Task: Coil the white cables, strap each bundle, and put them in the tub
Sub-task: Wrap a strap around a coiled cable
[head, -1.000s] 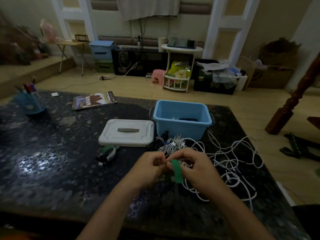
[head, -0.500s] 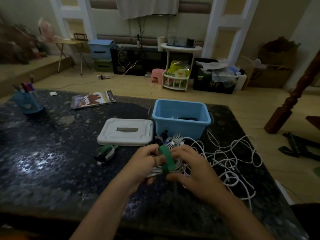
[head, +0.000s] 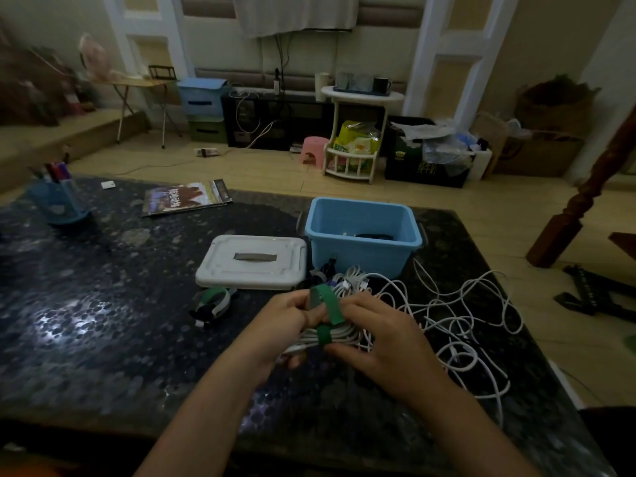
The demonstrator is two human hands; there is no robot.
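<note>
Left hand [head: 285, 325] and right hand [head: 382, 333] are gripping the coiled white cable bundle [head: 330, 337], fingers clamped around it; green strap [head: 328, 306] is looping between the fingers. Blue tub [head: 361, 251] is sitting beyond them on the bench [head: 103, 304].

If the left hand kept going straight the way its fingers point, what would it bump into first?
The left hand points up and right, away from the person. Likely first in line is the heap of loose white cables just past its fingers, then the blue tub. Depth is hard to judge from this one view.
</note>
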